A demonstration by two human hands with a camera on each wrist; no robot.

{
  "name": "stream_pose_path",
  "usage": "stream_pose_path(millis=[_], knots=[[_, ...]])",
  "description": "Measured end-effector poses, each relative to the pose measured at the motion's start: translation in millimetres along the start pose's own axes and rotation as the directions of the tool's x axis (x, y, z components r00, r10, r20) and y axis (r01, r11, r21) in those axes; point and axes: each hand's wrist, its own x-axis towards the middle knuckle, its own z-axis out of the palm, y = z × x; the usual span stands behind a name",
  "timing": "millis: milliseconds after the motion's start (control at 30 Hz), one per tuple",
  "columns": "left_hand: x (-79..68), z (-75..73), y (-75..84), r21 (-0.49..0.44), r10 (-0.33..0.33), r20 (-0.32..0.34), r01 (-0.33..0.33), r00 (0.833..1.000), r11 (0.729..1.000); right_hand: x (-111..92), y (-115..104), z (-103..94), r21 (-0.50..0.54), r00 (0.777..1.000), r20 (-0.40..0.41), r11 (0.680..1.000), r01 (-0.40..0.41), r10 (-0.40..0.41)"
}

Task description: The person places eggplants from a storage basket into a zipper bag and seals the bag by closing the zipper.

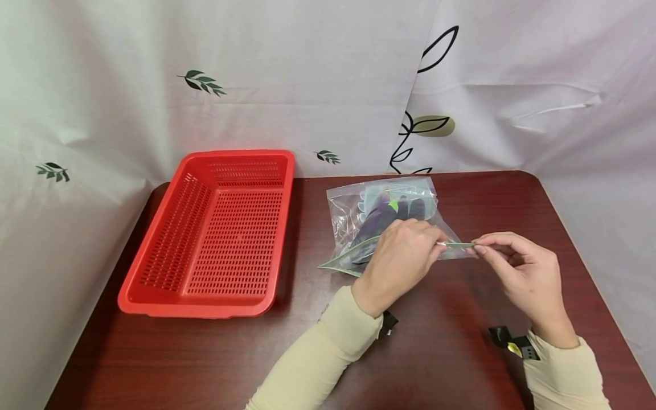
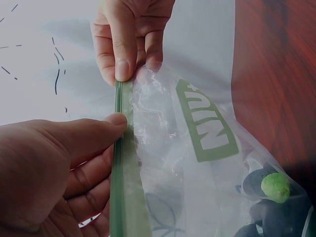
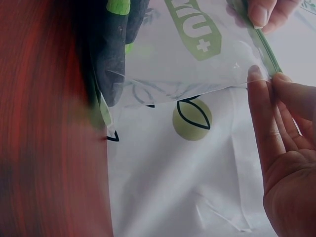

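A clear zip bag [image 1: 342, 210] lies on the table with dark purple eggplants [image 1: 373, 223] inside; one bright green stem end [image 2: 275, 187] shows through the plastic. Along the bag's mouth runs a green zip strip [image 2: 117, 207], and a green printed label [image 2: 207, 128] marks its side. My left hand [image 1: 402, 256] pinches this strip between thumb and fingers, partway along it. At the strip's right end, my right hand [image 1: 528, 276] pinches the corner between thumb and forefinger. Left of my left hand, the two edges of the mouth stand apart.
A red plastic basket [image 1: 205, 310] with slotted walls stands on the left of the dark red wooden table [image 1: 435, 364]. White cloth [image 1: 307, 85] printed with leaves hangs behind the table and along both sides.
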Motion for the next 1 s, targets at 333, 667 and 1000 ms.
stream_pose_path(millis=[333,667,1000], knots=[[-2.2,-1.0,-2.0,0.001,-0.010,-0.005,0.010,1.000,1.000,1.0,-1.4,0.1,-0.007,1.000,-0.004,1.000,0.001,-0.001],[-4.2,-1.8,-3.5,0.001,-0.029,0.001,0.029,1.000,1.000,0.7,-3.0,-0.5,-0.025,1.000,-0.007,1.000,-0.006,0.006],[-6.3,-1.1,-4.9,-0.016,-0.040,-0.015,0.040,0.999,0.999,1.3,-4.3,0.0,-0.024,1.000,-0.007,1.000,-0.008,0.008]])
